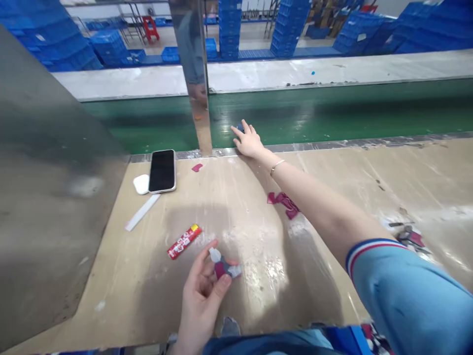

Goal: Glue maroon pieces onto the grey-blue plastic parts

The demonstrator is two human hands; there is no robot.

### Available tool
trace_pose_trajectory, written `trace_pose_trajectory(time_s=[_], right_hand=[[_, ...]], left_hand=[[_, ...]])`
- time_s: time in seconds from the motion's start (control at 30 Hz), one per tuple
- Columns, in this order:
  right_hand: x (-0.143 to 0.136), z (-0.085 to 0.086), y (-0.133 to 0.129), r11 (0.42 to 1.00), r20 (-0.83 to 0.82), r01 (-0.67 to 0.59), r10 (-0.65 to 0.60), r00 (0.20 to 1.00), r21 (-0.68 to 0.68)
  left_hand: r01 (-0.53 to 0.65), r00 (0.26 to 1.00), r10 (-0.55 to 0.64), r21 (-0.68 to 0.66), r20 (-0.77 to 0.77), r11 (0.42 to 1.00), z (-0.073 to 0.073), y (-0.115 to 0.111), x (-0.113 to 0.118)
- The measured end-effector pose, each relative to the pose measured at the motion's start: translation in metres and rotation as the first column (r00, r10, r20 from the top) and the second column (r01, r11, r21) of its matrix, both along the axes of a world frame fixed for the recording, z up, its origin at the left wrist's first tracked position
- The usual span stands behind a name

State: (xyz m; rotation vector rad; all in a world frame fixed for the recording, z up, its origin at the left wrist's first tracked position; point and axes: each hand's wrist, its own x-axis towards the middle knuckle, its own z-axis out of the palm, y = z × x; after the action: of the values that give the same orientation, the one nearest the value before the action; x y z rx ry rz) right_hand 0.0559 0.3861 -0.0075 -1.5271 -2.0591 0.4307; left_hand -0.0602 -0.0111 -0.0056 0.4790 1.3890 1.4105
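My left hand (202,291) is closed near the table's front edge, pinching a small maroon, grey and white piece (220,268) between thumb and fingers. What kind of part it is, I cannot make out. My right arm reaches far forward, and my right hand (249,141) hovers at the edge of the green conveyor belt (295,116) with its fingers spread. Just behind those fingers is a small dark blue piece (240,127), partly hidden by them. A red tube with a yellow end (184,241) lies on the table left of my left hand.
A phone (162,171), a white rounded case (141,184) and a white strip (142,212) lie at left. Maroon scraps (284,203) rest under my right forearm. A metal post (195,84) and a metal panel (48,197) stand as obstacles. Blue crates (290,27) are stacked beyond the belt.
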Motion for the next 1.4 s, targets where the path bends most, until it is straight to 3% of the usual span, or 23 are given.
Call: trace_pose_trajectory(time_s=[0.13, 0.33, 0.53, 0.63, 0.73, 0.87, 1.07, 1.27, 1.4], right_hand=[[-0.022, -0.017, 0.034, 1.000, 0.074, 0.004, -0.003, 0.997, -0.013], [-0.011, -0.034, 0.038, 0.996, 0.161, -0.090, 0.087, 0.983, 0.015], [-0.038, -0.029, 0.034, 0.986, 0.250, -0.166, 0.156, 0.956, 0.018], [-0.061, -0.023, 0.041, 0.986, 0.223, -0.165, 0.159, 0.962, 0.008], [-0.066, -0.021, 0.043, 0.987, 0.189, -0.160, 0.152, 0.970, 0.025], [-0.044, -0.026, 0.028, 0.964, 0.129, -0.260, 0.252, 0.959, 0.052], [-0.014, -0.019, -0.021, 0.885, 0.206, -0.464, 0.448, 0.870, 0.035], [-0.043, -0.017, -0.026, 0.939, 0.145, -0.341, 0.345, 0.927, -0.051], [-0.057, -0.006, -0.017, 0.960, 0.108, -0.280, 0.277, 0.955, 0.011]], left_hand=[[-0.072, 0.997, 0.072, 0.001, -0.021, 0.997, -0.002, -0.005, -0.007], [-0.074, 0.997, 0.074, 0.018, 0.008, 0.997, -0.003, 0.007, -0.011], [-0.110, 0.994, 0.110, 0.019, 0.009, 0.994, 0.000, 0.005, -0.002], [-0.112, 0.994, 0.112, -0.001, -0.012, 0.994, -0.002, -0.003, -0.003], [-0.135, 0.991, 0.135, -0.014, -0.004, 0.991, -0.003, -0.005, -0.004], [-0.144, 0.989, 0.144, 0.004, 0.043, 0.990, -0.005, 0.002, -0.003], [-0.011, 1.000, 0.010, 0.033, 0.023, 0.999, -0.004, 0.009, -0.003], [-0.012, 1.000, 0.011, 0.031, 0.026, 0.999, 0.002, 0.001, 0.004], [-0.041, 0.999, 0.041, 0.006, -0.002, 0.999, 0.001, -0.011, 0.001]])
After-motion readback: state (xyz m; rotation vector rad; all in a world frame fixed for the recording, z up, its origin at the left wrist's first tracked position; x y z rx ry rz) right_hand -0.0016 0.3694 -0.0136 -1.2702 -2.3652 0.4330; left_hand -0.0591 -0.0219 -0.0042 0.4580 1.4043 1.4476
